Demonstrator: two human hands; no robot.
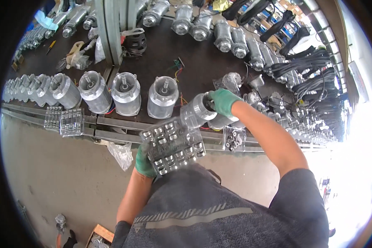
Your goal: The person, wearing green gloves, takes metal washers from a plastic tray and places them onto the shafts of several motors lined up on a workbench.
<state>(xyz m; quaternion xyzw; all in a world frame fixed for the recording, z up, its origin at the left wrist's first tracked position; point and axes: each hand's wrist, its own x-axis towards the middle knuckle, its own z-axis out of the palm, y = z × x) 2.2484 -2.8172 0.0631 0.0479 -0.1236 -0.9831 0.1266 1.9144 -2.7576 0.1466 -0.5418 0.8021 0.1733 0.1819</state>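
My left hand [144,162], in a green glove, grips the near left edge of a clear plastic tray [172,145] with rows of small shiny metal cylindrical parts in it. The tray is held up in front of the bench edge. My right hand [225,101], also green-gloved, is closed over the open upper end of a silver motor [195,112]. Its fingertips are partly hidden there, and whatever they pinch cannot be made out. To the left of that motor stands another silver motor [163,99], upright with its shaft showing.
More motors [126,94] line the bench's near edge on both sides. Two filled clear trays [71,122] sit at the left edge. A small bag of rings [234,139] lies at the edge by my right arm. A metal post [110,33] rises from the bench; black cable bundles [304,62] lie right.
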